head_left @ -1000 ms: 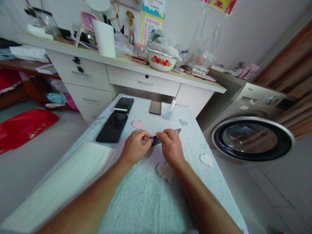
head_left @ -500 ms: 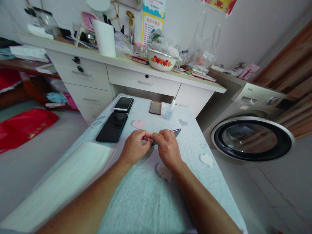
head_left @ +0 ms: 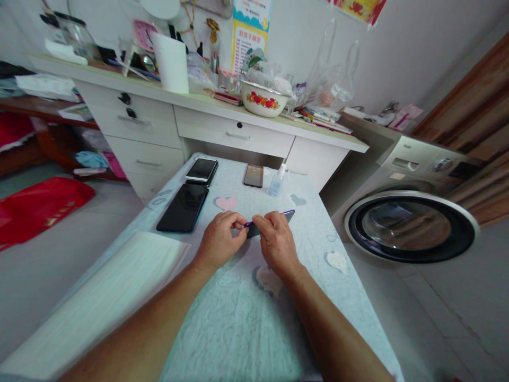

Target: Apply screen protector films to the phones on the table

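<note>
A slim phone (head_left: 253, 230), dark-faced with its shiny purple edge uppermost, sits tilted with one end at the left fingers (head_left: 237, 218) and the other jutting beyond the right fingers (head_left: 265, 225).

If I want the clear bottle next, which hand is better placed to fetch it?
Probably the right hand: the clear bottle stands almost straight beyond it, while the left hand is farther off. Both hands are at the purple-edged device, so the right must leave it first.

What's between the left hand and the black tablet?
Only tablecloth: the head view shows a bare stretch from the left hand to the black tablet.
</note>
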`<state>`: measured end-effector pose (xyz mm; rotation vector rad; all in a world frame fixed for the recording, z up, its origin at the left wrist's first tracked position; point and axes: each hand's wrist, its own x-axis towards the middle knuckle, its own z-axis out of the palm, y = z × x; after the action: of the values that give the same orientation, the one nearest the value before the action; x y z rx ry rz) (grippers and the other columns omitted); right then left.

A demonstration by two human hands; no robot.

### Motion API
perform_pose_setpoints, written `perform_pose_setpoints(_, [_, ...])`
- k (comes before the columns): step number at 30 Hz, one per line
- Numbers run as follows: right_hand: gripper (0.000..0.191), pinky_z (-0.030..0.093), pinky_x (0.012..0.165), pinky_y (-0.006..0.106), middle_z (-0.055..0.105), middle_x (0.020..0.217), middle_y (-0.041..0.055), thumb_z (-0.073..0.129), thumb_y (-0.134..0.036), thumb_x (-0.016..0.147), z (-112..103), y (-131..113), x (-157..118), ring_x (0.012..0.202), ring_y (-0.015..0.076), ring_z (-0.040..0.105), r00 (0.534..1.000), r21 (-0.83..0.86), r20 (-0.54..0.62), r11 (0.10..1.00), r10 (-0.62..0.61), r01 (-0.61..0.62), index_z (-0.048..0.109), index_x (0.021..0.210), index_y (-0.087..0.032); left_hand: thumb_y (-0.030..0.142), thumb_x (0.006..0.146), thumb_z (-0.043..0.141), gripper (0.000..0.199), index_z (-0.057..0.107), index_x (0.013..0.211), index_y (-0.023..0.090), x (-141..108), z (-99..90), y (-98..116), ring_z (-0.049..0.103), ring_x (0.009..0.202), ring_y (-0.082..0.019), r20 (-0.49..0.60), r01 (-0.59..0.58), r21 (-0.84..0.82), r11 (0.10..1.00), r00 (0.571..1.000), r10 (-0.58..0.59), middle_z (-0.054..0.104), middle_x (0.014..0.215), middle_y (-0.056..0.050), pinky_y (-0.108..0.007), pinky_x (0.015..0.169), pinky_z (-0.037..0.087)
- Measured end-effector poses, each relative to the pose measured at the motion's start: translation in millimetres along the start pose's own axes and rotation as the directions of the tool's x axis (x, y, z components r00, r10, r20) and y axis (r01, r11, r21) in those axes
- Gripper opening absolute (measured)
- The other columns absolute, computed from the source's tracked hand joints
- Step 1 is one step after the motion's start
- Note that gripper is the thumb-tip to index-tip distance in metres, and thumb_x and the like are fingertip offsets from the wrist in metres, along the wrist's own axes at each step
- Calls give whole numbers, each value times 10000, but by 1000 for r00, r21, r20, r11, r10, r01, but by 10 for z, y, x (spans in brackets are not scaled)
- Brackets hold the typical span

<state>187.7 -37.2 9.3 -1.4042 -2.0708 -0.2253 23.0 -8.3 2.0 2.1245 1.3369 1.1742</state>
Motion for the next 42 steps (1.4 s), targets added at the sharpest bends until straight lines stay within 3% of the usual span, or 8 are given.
perform_pose_setpoints(9, [318,426,773,295,564,908,56,424,-178,990,17,-106,-1,841,185,502,994,79,-17,991,-108,109,664,1187,-250,142,718,601,61,617,738,198,4,8,-10,586,751,-157,20,27,-58,998,999,-25,621,726,13,-278,709,446])
perform_pose_setpoints(26, [299,424,770,299,550,907,64,407,-152,970,1,51,-18,862,195,491,999,21,-34,1000,-10,10,693,1029,-218,170,713,615,70,639,771,200,8,14,4,594,691,-137,11,89,-102,991,996,-88,639,706,26,-266,702,462])
perform_pose_setpoints(35, [288,440,781,291,593,914,63,414,-186,990,-6,-132,0,863,184,518,995,100,-3,990,-98,98,675,1106,-225,187,721,601,30,628,728,197,13,3,-18,578,705,-147,35,67,-80,994,997,-64,627,698,20,-265,669,436])
perform_pose_setpoints(42, [303,423,777,288,578,897,46,399,-189,996,-28,-142,5,839,180,507,995,77,23,992,-100,98,681,1088,-250,176,729,593,41,628,737,195,9,5,-27,573,716,-143,46,63,-77,995,997,-60,620,706,20,-262,676,431])
